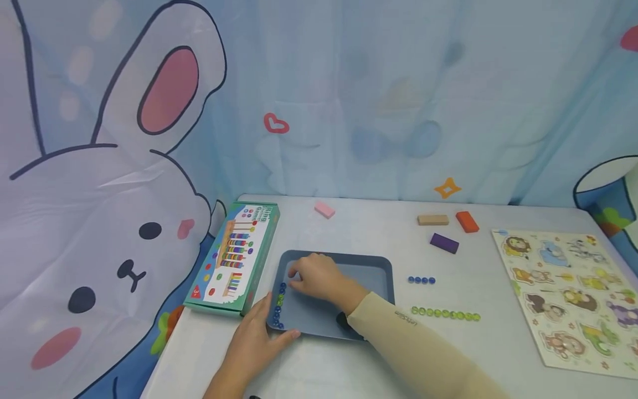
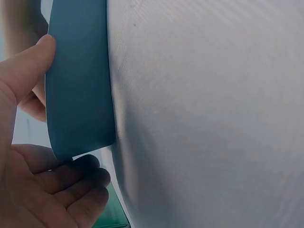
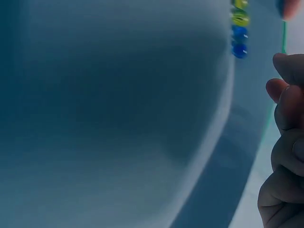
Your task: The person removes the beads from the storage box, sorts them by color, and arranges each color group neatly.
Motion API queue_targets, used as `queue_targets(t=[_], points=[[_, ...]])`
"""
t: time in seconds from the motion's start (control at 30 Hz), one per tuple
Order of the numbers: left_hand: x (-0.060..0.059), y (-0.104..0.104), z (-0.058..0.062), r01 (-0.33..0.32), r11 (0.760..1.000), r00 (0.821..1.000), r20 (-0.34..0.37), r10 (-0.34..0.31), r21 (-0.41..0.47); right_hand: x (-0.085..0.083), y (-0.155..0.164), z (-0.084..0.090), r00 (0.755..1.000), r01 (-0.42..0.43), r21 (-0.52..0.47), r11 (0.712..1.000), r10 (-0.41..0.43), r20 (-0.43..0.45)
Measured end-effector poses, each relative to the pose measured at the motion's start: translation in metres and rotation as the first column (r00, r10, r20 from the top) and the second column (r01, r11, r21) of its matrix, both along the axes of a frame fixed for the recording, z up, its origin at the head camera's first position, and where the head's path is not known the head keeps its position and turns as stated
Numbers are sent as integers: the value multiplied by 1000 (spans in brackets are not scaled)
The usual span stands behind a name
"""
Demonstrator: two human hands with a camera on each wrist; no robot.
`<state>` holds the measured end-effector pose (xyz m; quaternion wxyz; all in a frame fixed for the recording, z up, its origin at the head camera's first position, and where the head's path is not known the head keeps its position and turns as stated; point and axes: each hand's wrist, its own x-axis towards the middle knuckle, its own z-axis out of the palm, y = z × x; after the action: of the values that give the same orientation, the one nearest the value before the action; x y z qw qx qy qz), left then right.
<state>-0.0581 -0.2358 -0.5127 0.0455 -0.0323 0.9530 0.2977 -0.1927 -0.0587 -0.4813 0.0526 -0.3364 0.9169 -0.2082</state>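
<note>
The blue tray [image 1: 366, 267] lies on the bench [image 1: 379, 360], its long axis running left to right. The left hand [image 1: 259, 341] pinches its near-left corner, thumb on top. The right hand [image 1: 316, 277] rests inside with curled fingers [image 3: 285, 137], just beside a row of marbles [image 1: 279, 306] along the left wall.

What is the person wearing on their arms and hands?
Both hands are bare: no gloves, and no rings or watch that I can see. The right arm wears a long, close-fitting beige sleeve that ends at the wrist, with a small dark marking near the cuff, too small to read. The left hand and wrist show no sleeve in the head view.
</note>
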Motion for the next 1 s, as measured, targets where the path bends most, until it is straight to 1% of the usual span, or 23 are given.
queue_targets(t=[0.2, 0.33, 0.5, 0.7, 1.0], points=[[-1, 1, -1, 3, 1000, 1000, -12, -3, 5, -4, -9, -14, 1000, 16, 11, 1000, -16, 19], [0, 1, -1, 3, 1000, 1000, -21, -3, 8, -4, -13, -19, 1000, 12, 25, 1000, -13, 23], [0, 0, 0, 0, 1000, 1000, -30, 1, 8, -3, -18, -20, 1000, -1, 20, 1000, 1, 6], [1, 0, 1, 11, 1000, 999, -52, -11, 1, -5, -22, -23, 1000, -5, 14, 1000, 5, -15], [1, 1, 3, 3, 1000, 1000, -30, -3, 9, -9, -26, -26, 1000, -8, 24, 1000, 8, -6]])
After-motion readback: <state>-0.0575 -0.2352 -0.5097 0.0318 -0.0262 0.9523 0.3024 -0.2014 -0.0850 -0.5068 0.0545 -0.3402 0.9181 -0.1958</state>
